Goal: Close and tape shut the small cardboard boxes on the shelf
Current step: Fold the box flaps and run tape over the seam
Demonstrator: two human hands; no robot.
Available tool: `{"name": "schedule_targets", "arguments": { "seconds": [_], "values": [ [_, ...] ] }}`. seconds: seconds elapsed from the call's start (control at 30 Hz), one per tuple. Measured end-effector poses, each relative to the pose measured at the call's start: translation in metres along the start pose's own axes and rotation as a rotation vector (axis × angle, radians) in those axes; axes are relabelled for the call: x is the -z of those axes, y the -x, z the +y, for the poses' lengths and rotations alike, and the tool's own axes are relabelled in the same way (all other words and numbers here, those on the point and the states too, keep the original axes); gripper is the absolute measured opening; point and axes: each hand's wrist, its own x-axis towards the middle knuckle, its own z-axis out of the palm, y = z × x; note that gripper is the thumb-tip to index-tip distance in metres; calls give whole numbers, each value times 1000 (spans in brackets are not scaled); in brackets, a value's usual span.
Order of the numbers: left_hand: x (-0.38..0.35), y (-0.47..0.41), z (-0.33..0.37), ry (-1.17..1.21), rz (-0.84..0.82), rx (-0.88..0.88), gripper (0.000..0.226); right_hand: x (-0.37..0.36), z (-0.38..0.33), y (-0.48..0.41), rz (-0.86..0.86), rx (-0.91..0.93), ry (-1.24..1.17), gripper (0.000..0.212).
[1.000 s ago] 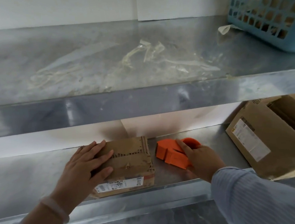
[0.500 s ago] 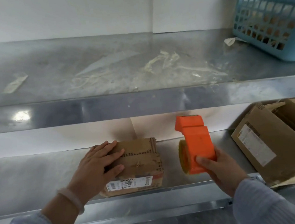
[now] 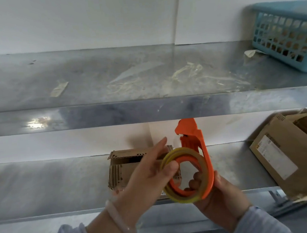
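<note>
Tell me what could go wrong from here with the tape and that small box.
1. Neither hand is on the small box; its flaps stand up, so it may slide or seal crooked.
2. The left hand pinches the tape roll while the right hand holds the tape dispenser; fingers could stray near its cutter end.
3. The dispenser's top looks close to the upper shelf and might knock it.

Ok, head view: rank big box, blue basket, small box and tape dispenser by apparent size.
1. big box.
2. blue basket, cropped by the frame.
3. tape dispenser and small box: alike; dispenser is nearer the camera, box partly hidden.
</note>
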Motion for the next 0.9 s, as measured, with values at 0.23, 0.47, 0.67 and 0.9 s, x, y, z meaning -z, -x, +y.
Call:
{"name": "schedule_targets", "arguments": {
  "seconds": [0.23, 0.47, 0.67, 0.9],
  "values": [
    [-11, 2, 10, 244, 102, 164, 46, -13, 4, 3, 101, -76, 8, 44],
    [-3, -5, 9, 48, 307, 106, 38, 3, 11, -11, -26, -188, -47, 54],
    [-5, 2, 8, 124, 249, 34, 36, 6, 17, -12, 7, -214, 2, 75],
    [-11, 8, 10, 174, 264, -7, 27, 0, 15, -7, 49, -253, 56, 83]
  ]
}}
